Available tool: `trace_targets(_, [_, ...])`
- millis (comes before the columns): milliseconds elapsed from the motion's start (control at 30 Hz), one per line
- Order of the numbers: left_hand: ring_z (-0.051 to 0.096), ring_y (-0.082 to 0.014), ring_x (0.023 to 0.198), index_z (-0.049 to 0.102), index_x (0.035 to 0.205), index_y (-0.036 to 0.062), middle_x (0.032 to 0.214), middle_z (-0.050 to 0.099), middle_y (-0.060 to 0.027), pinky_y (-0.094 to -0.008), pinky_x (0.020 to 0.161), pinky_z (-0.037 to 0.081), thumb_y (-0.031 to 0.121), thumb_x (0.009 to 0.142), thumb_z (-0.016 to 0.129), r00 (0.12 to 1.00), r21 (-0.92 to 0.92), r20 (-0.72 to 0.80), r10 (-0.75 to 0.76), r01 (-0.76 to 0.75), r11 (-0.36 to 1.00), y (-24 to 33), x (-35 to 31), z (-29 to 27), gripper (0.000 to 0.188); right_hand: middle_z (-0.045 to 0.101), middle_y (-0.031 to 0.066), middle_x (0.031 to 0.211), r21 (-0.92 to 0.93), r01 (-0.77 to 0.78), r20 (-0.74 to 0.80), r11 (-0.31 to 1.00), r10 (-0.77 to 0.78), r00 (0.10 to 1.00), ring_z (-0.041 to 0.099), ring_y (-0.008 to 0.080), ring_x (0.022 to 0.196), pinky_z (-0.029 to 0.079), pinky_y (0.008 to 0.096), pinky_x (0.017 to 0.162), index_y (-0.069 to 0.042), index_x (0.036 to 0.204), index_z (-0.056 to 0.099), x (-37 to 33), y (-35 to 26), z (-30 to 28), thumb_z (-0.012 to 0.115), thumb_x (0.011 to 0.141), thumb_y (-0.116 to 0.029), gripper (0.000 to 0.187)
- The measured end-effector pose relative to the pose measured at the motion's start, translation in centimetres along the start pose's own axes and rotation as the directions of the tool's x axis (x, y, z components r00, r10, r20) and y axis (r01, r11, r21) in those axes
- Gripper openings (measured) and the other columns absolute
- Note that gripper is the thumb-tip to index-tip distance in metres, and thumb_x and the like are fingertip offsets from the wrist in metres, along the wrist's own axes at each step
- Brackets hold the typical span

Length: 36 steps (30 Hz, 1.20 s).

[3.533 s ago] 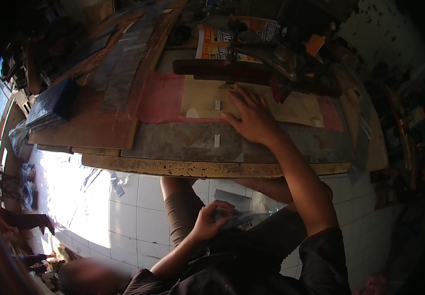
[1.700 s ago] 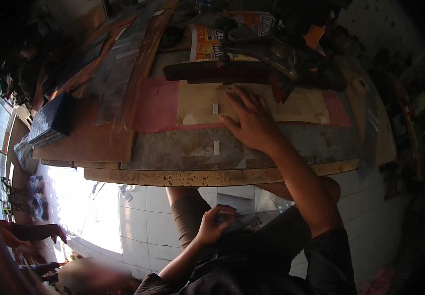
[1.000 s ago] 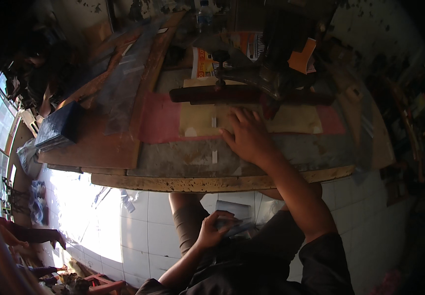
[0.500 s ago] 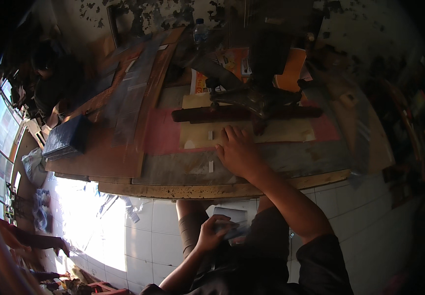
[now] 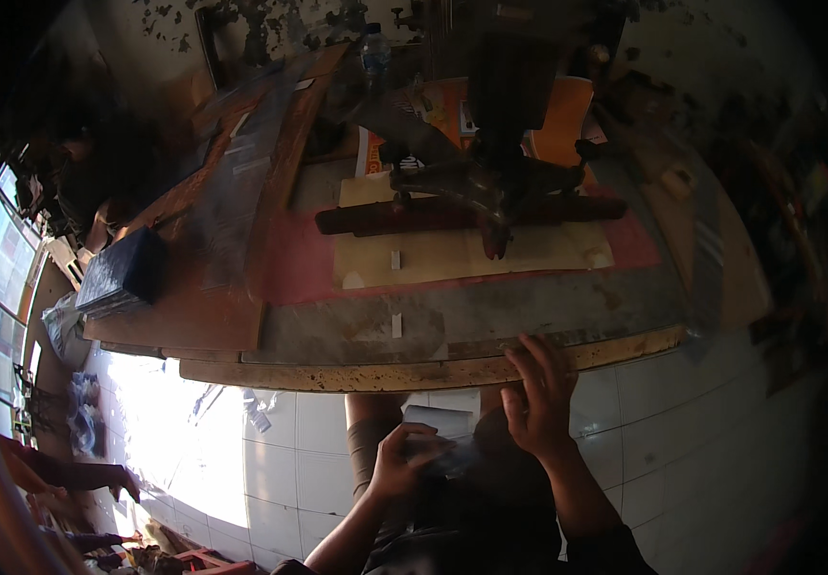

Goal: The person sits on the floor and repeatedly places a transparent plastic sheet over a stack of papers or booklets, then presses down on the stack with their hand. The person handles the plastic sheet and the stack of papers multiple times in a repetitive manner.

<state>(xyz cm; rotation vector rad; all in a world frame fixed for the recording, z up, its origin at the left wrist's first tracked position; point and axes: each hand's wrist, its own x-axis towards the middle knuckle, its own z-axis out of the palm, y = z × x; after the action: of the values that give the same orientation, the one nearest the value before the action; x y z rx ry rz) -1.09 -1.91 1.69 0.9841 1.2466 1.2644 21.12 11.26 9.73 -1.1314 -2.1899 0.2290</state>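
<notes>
My left hand (image 5: 404,462) is closed over my lap, its fingers round a grey flat piece (image 5: 441,420); a blurred, glossy part shows by the fingertips, and its kind is unclear. At the table's front edge, my right hand (image 5: 540,398) is open, fingers apart, with nothing in it. Beyond it stands a dark metal press (image 5: 486,187) with a long bar (image 5: 414,218) across a beige sheet (image 5: 433,268). That sheet lies on a pink one (image 5: 299,264). One small white strip (image 5: 396,260) rests on the beige sheet, another (image 5: 396,326) on the grey tabletop (image 5: 490,316).
A dark blue box-shaped block (image 5: 124,273) sits on a brown board (image 5: 193,321) at left. A plastic bottle (image 5: 374,53) and an orange printed sheet (image 5: 562,120) are at the back. Another person's arm (image 5: 79,471) reaches in at lower left.
My right hand has come off the beige sheet and drawn back to the table's front edge. My left hand stays over my lap with the grey piece. The view has shifted slightly.
</notes>
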Motion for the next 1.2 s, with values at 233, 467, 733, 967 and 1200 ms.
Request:
trace_targets(233, [0.073, -0.0195, 0.102, 0.064, 0.109, 0.0002, 0.103, 0.072, -0.0107, -0.0341, 0.091, 0.059, 0.006, 0.086, 0.08, 1.0, 0.082, -0.001, 0.012, -0.012, 0.997, -0.6, 0.5, -0.2, 0.029, 0.037, 0.0226, 0.157, -0.314, 0.035, -0.196, 0.949, -0.101, 0.975, 0.025, 0.0469, 0.151, 0.015, 0.0665, 0.12, -0.005, 0.151, 0.037, -7.3, 8.1, 3.7, 0.048, 0.107, -0.037, 0.055])
trace_targets(467, [0.07, -0.0158, 0.105, 0.067, 0.114, 0.003, 0.112, 0.073, -0.0088, -0.0314, 0.094, 0.054, 0.004, 0.086, 0.074, 1.0, 0.09, 0.022, 0.011, -0.013, 0.996, -0.3, 0.8, -0.7, 0.03, 0.02, 0.0236, 0.161, -0.335, 0.034, -0.547, 0.941, -0.224, 0.806, 0.004, 0.0531, 0.154, 0.007, 0.0751, 0.118, -0.006, 0.155, 0.021, -5.1, 11.2, 11.0, 0.053, 0.104, -0.042, 0.07])
trace_targets(733, [0.071, -0.0179, 0.107, 0.067, 0.114, 0.0024, 0.112, 0.074, -0.0093, -0.0316, 0.094, 0.054, 0.0, 0.083, 0.072, 0.997, 0.119, 0.026, 0.077, -0.08, 0.99, 0.1, 1.1, -0.9, 0.031, 0.02, 0.0279, 0.161, -0.325, 0.039, -0.504, 0.945, -0.208, 0.839, -0.001, 0.0542, 0.155, 0.005, 0.0762, 0.118, -0.004, 0.157, 0.02, -6.2, 11.1, 10.7, 0.057, 0.104, -0.039, 0.073])
trace_targets(967, [0.072, -0.0175, 0.105, 0.067, 0.113, 0.0019, 0.112, 0.074, -0.0097, -0.0307, 0.094, 0.055, -0.003, 0.083, 0.069, 0.999, -0.063, 0.036, -0.037, 0.04, 0.997, -0.4, 1.1, -0.6, 0.031, 0.021, 0.0289, 0.16, -0.351, 0.032, -0.479, 0.936, -0.209, 0.853, 0.004, 0.0547, 0.154, 0.006, 0.0768, 0.118, -0.005, 0.157, 0.019, -6.6, 11.4, 10.3, 0.055, 0.104, -0.032, 0.07])
trace_targets(1200, [0.072, -0.0165, 0.105, 0.066, 0.114, 0.002, 0.11, 0.075, -0.0092, -0.0308, 0.092, 0.056, -0.005, 0.083, 0.069, 1.0, 0.041, 0.024, 0.019, -0.02, 0.999, 0.1, 1.1, -0.8, 0.031, 0.016, 0.0279, 0.161, -0.346, 0.015, -0.479, 0.938, -0.191, 0.857, 0.003, 0.0539, 0.154, 0.003, 0.0779, 0.117, -0.006, 0.158, 0.013, -6.1, 10.7, 10.5, 0.055, 0.103, -0.029, 0.073])
